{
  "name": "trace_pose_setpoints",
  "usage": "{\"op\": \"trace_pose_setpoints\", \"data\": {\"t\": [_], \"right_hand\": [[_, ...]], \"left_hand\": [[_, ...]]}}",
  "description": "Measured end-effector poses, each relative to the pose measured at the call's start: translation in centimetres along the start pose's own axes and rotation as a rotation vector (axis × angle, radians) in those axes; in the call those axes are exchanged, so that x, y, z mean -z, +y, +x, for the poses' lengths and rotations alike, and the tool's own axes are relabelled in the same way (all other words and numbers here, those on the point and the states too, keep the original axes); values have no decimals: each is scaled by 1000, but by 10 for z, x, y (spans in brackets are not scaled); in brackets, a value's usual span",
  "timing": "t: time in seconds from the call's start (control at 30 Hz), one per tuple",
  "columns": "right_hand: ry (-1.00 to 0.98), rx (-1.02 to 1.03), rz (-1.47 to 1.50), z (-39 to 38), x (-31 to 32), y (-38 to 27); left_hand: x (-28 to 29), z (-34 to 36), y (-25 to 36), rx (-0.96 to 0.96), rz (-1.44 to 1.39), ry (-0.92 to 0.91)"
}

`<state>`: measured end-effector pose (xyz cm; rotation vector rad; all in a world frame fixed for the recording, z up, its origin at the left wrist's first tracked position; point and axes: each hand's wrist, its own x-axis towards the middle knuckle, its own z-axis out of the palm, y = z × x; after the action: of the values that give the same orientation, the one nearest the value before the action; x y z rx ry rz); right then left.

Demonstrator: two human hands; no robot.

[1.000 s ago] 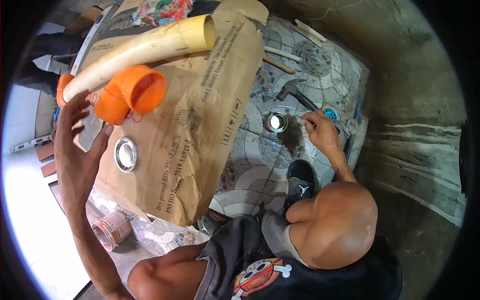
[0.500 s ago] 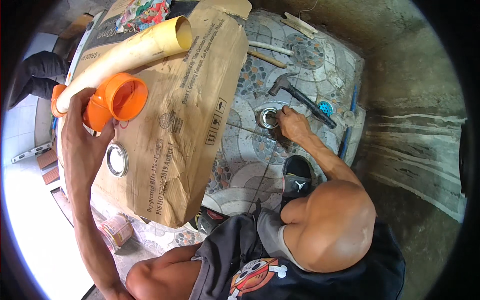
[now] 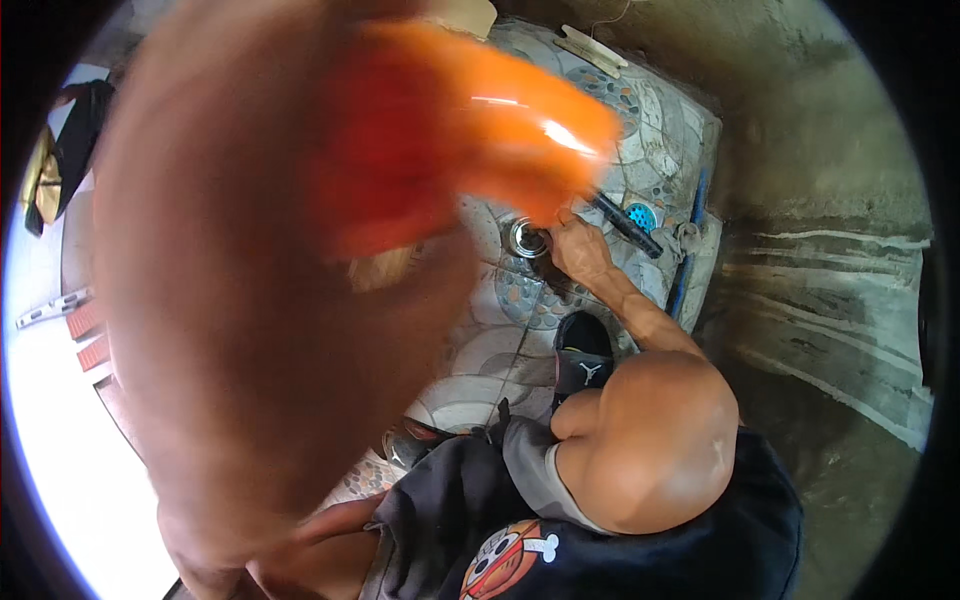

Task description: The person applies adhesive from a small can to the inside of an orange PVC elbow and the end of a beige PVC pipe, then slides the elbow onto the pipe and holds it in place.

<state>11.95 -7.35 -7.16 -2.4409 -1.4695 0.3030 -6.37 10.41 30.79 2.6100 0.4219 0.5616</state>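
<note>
Raised close to the camera, my left hand [image 3: 250, 260] is large and smeared by motion. It grips an orange plastic pipe fitting [image 3: 530, 125], also blurred, with a wide red-orange socket toward the hand. My right hand [image 3: 588, 250] is down at the floor, its fingers pinched together at the rim of a small open metal can [image 3: 527, 238]. Whatever those fingers hold is hidden. Just beyond this hand shows the black handle of a hammer [image 3: 628, 225]; the fitting covers its head. My left hand and arm hide most of the cardboard box.
A blue drain cover [image 3: 641, 216] is set in the pebble-patterned tile floor, with a blue pipe [image 3: 688, 275] along the rough wall [image 3: 830, 200]. Pale strips [image 3: 592, 52] lie at the back. A spirit level [image 3: 52, 308] and red bricks [image 3: 88, 335] are at far left.
My left hand has lifted the orange fitting off the box area, up toward the camera and to the right. My right hand stays at the can.
</note>
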Motion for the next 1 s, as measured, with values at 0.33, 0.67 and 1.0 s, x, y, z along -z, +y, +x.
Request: {"op": "trace_pose_setpoints", "data": {"t": [0.33,0.67,1.0], "right_hand": [[62,-32,249,-11,-23,26],[57,63,326,-23,-6,0],[75,21,122,-16,-4,-6]], "left_hand": [[-194,26,11,96,-422,233],[-283,-62,-83,671,-565,189],[-292,-114,-153,639,-293,118]]}}
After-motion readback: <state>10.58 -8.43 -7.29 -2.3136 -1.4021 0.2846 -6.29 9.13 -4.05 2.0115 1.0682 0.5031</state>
